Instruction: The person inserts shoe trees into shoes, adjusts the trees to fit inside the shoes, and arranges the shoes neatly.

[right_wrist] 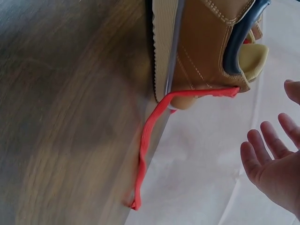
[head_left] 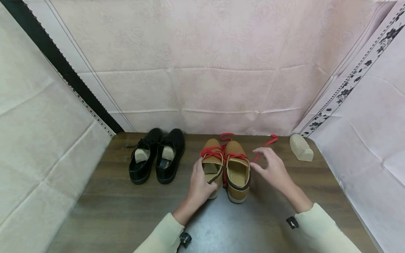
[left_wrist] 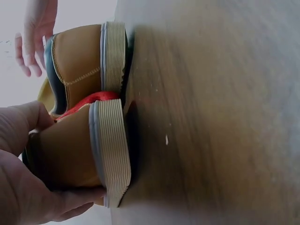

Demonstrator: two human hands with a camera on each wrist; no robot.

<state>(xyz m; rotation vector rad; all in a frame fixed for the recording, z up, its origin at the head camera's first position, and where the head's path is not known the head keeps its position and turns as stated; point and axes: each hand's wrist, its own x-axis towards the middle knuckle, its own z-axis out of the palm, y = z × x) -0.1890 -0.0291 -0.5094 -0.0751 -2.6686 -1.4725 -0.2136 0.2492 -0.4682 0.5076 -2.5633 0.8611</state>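
Note:
A pair of tan shoes with red laces and dark collars stands side by side on the wooden surface, toes away from me. My left hand grips the left tan shoe by its side and heel collar; in the left wrist view fingers lie along its outer side. To the right of the right tan shoe, my right hand is held apart with fingers spread and nothing in them. One red lace trails from that shoe onto the surface, partly behind the right hand in the head view.
Left of the tan pair is a black shoe beside another black shoe, each with a pale insert inside. A cream shoe insert lies at the far right. Pale patterned sheets rise along the back and both sides.

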